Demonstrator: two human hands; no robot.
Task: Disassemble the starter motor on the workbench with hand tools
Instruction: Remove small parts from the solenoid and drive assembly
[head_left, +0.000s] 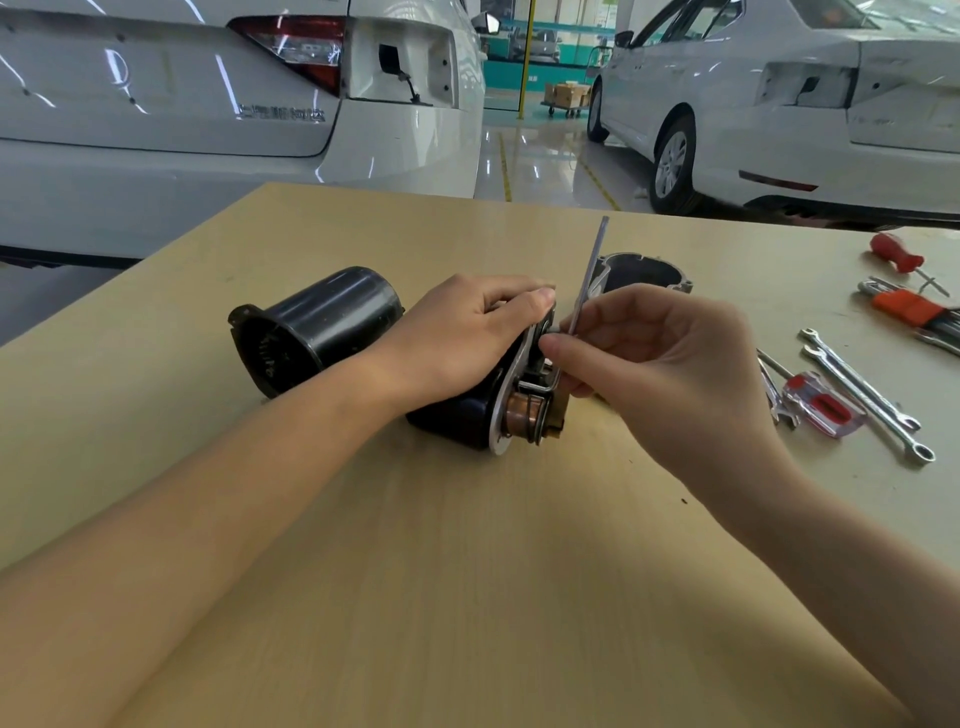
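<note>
The starter motor (511, 415) lies on the wooden workbench (467, 571), black-bodied, with a silver end plate and a copper commutator showing. My left hand (467, 332) grips its top, thumb curled over the plate's upper edge. My right hand (660, 364) pinches the lower end of a thin grey L-shaped key (589, 275) against the plate; the key's long arm points up and away. A black cylindrical housing (317, 327) lies on its side just left of my left hand. A grey metal end housing (649, 273) sits behind my right hand, partly hidden.
To the right lie two combination wrenches (862, 395), a clear-handled screwdriver with red insert (823, 405), an orange holder of hex keys (909, 309) and a red-handled screwdriver (896, 252). White cars stand beyond the bench's far edge.
</note>
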